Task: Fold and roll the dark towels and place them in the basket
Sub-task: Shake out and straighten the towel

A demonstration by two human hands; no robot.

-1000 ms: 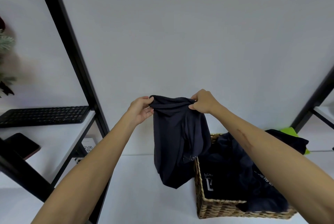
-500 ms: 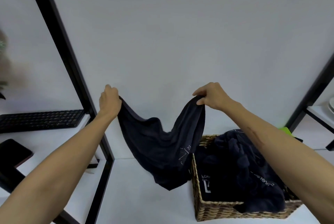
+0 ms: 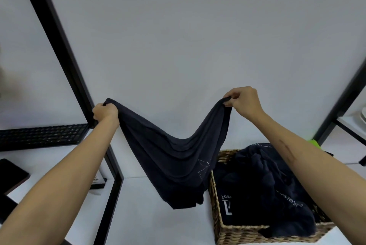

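Both hands hold towel (image 3: 174, 157) (sagging).

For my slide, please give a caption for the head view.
Both hands, left hand and right hand, hold a dark towel beside the basket.

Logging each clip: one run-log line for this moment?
step: spreading towel | left hand: grips corner | right hand: pinches corner | basket: holds unrolled towels

left hand (image 3: 105, 113): raised, fist clenched | right hand (image 3: 244, 102): raised, fingers pinching | arms spread
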